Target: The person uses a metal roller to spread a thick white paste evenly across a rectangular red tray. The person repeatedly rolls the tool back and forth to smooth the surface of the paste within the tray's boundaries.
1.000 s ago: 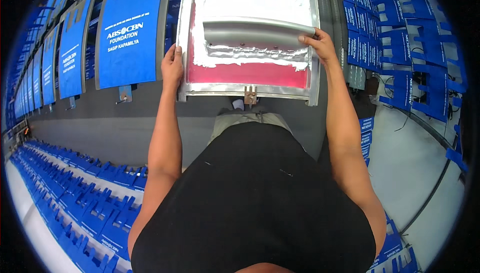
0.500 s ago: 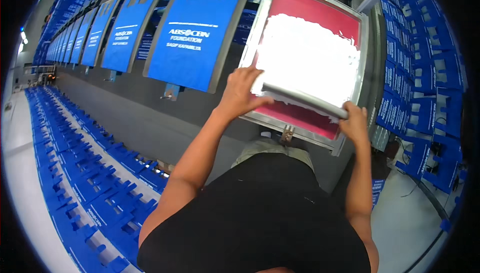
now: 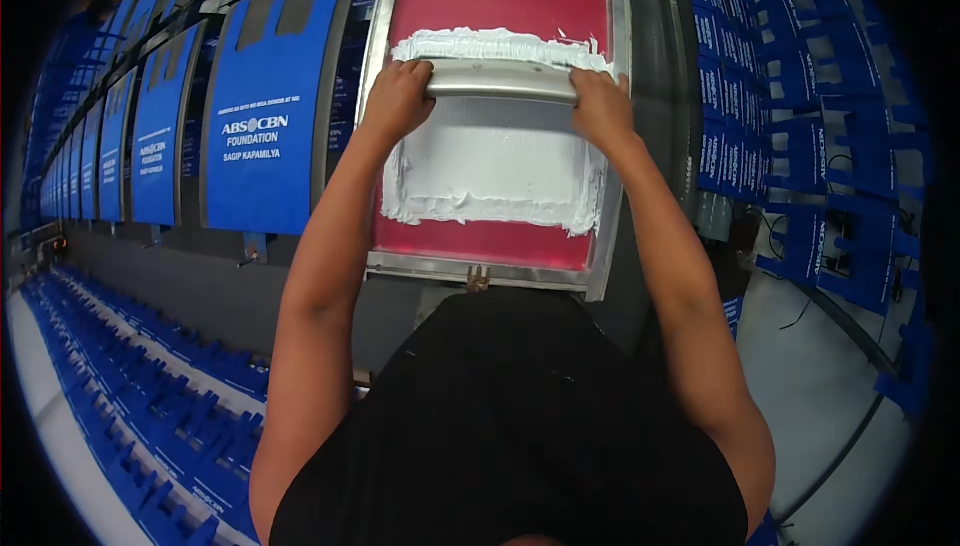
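Observation:
A metal-framed printing screen with a red border around its mesh lies in front of me. Across it runs a squeegee with a long silvery handle, toward the screen's far part. My left hand is wrapped around its left end, and my right hand grips its right end. Thick white ink is heaped beyond the squeegee. On the near side, the mesh carries a thin white film with a ragged ridge of ink along its lower edge and sides. The squeegee's blade is hidden.
Blue bags with white print lie flat on boards in a row to the left. More blue bags are lined up at lower left, and others are stacked at right. A metal clamp sits at the screen's near edge. Dark cables run at right.
Both hands have pushed the squeegee from the screen's near end to its far part. The white ink there is now thinned behind it. My view has shifted and levelled.

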Tool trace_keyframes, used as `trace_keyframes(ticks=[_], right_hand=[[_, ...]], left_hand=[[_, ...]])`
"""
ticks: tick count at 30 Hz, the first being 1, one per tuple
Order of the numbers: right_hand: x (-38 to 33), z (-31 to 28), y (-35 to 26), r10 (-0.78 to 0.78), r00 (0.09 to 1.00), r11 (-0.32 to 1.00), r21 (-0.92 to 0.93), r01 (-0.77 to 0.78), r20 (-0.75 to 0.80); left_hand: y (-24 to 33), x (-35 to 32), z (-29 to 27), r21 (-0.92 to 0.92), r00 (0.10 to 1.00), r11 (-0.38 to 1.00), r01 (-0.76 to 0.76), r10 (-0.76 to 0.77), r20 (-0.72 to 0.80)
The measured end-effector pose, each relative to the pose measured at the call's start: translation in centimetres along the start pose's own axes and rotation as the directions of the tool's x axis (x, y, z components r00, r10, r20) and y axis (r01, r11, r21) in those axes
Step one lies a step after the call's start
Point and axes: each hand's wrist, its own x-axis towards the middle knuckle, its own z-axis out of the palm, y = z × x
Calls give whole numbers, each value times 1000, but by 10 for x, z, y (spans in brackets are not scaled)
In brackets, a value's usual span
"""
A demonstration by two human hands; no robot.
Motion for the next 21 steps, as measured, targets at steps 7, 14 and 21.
trace_keyframes(ticks=[7,14,21], right_hand=[[-99,-15,-41,-40,969,996,91,18,243],[-170,-36,-79,36,949,979,179,-96,314],[-188,-19,-84,38,963,979,181,-89,267]], left_hand=[[57,-97,-46,2,934,990,144,-136,330],[97,-159,-70,-192,965,966,172,-127,228],[97,-194,-55,-166,974,974,153,-120,191]])
